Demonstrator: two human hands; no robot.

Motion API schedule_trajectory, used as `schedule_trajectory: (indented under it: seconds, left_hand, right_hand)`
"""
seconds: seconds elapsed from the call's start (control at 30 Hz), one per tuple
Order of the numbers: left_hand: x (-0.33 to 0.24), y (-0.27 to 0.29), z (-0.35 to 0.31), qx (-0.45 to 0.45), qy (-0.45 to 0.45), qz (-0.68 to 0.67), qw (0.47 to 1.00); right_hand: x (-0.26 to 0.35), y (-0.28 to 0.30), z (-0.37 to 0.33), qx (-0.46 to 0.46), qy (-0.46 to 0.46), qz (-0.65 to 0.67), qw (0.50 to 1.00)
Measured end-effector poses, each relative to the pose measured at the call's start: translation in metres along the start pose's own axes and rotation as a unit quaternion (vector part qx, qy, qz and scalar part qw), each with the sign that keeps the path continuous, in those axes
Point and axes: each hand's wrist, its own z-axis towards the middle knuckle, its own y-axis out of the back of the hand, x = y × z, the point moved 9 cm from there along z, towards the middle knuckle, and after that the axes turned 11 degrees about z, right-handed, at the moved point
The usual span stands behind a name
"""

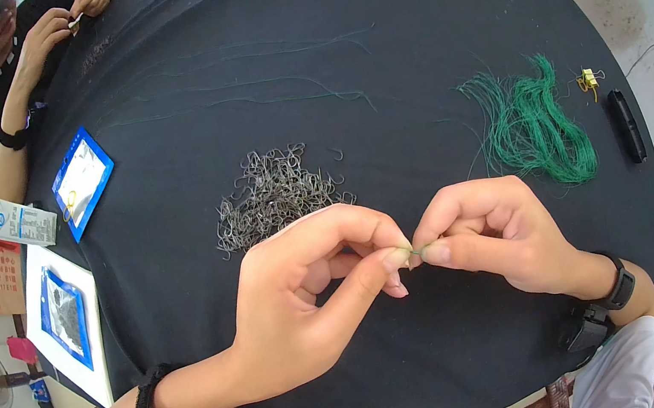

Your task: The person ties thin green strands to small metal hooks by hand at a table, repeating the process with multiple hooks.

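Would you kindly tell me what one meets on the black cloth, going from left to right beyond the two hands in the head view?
Blue-edged packet → pile of metal hooks → bundle of green thread → yellow clip → slim black object.

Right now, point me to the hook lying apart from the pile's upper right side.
It is the single hook at the upper right, with black cloth showing all around it; the others lie bunched in the pile beyond the left hand.
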Motion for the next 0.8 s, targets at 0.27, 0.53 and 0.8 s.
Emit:
schedule_trajectory:
  seconds: [0.27, 0.53, 0.8]
  left_hand:
    - [-0.015, 0.003, -0.001, -0.011, -0.080, 0.099, 0.992]
    - [-0.025, 0.007, -0.003, -0.054, -0.122, 0.182, 0.974]
    - [-0.034, 0.008, -0.005, -0.086, -0.171, 0.249, 0.949]
  right_hand:
    - [-0.005, -0.008, -0.003, 0.032, -0.047, 0.092, 0.994]
    - [-0.007, -0.006, -0.003, 0.021, -0.038, 0.075, 0.996]
    - [-0.008, -0.008, -0.003, 0.016, -0.051, 0.100, 0.994]
